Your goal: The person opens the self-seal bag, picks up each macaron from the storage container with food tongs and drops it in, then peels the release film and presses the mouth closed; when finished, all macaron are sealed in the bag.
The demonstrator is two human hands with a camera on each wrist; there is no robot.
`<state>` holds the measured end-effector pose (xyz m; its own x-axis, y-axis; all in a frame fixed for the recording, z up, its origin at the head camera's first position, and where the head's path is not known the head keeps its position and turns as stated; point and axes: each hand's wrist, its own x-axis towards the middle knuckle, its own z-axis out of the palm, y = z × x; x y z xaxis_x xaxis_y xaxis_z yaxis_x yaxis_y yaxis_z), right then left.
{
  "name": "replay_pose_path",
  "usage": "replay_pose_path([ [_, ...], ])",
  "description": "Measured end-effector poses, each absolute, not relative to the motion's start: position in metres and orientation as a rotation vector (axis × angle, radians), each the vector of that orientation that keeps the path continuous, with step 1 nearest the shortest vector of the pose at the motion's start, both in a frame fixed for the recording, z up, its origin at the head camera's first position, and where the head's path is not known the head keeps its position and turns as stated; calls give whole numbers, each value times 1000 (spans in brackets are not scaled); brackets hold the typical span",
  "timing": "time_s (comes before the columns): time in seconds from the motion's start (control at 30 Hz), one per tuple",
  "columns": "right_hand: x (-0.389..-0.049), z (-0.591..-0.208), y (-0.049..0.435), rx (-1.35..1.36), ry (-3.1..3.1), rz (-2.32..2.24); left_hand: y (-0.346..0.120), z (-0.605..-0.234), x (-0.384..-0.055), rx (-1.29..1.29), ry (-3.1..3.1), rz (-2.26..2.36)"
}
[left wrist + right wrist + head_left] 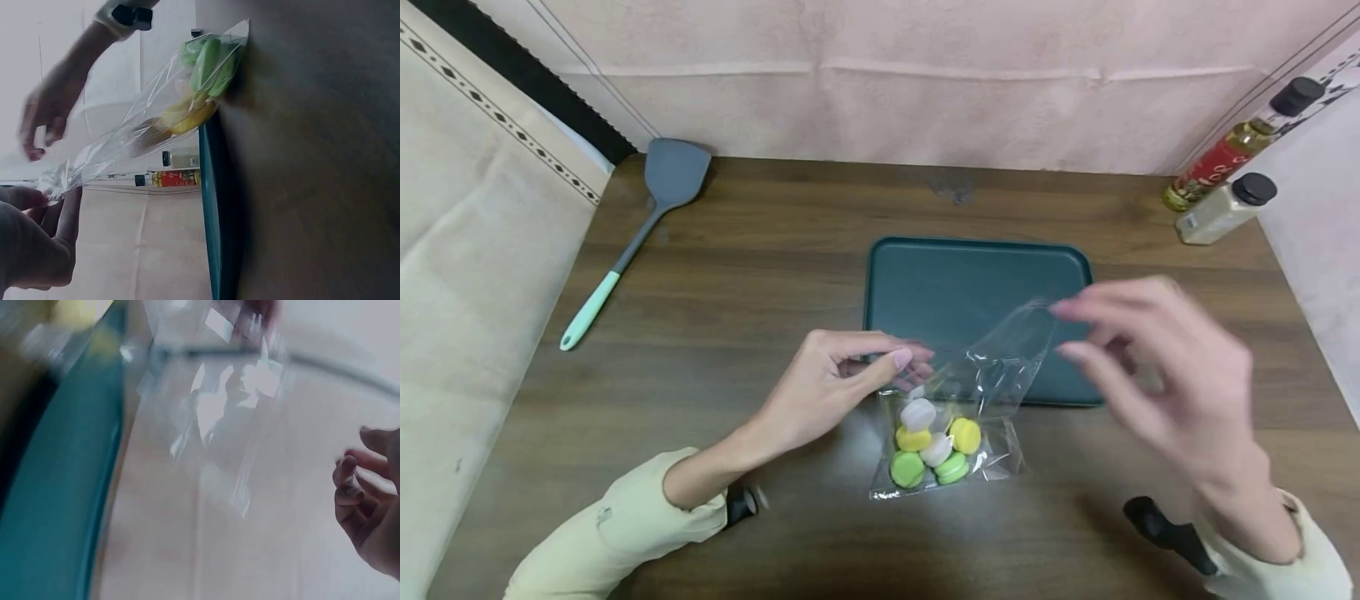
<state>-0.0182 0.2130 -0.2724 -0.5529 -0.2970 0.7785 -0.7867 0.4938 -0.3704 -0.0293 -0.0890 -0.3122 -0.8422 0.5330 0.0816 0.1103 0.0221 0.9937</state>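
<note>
A clear plastic bag [1000, 375] stands on the table, its upper part stretching up to the right. Inside are several macarons [966, 435], white, yellow and green. My left hand [831, 375] pinches the bag near its top, as the left wrist view also shows. Right of the bag is my right hand [1165, 375], blurred in the head view, fingers loosely bent. In the right wrist view, the right hand [369, 506] has thumb and fingers apart, with nothing between them and the bag at a distance.
Behind the bag lies a dark teal tray [977, 279]. A grey spatula with a mint handle [591, 308] is at the table's left. An oil bottle [1213, 171] and a black-capped seasoning jar [1221, 212] stand at the back right. Pale cloth [880, 108] borders the table.
</note>
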Motion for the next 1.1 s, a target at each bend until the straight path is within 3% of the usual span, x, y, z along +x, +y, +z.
replay_pose_path([
  [0.13, -16, -272, 161, 1171, -1981, 680, -89, -314, -26, 611, 1999, 1942],
  [0.3, -13, -285, 130, 1205, -2079, 547, -89, -317, -21, 659, 2113, 1922],
  [0.47, -13, -294, 127, 1151, -2132, 569, -89, -314, -20, 804, 2211, 1848],
  [0.77, -20, -284, 128, 1291, -2090, 468, -95, -307, -26, 997, 2357, 1636],
  [1.1, -25, -286, 130, 1396, -2101, 323, -96, -305, -26, 981, 2413, 1513],
])
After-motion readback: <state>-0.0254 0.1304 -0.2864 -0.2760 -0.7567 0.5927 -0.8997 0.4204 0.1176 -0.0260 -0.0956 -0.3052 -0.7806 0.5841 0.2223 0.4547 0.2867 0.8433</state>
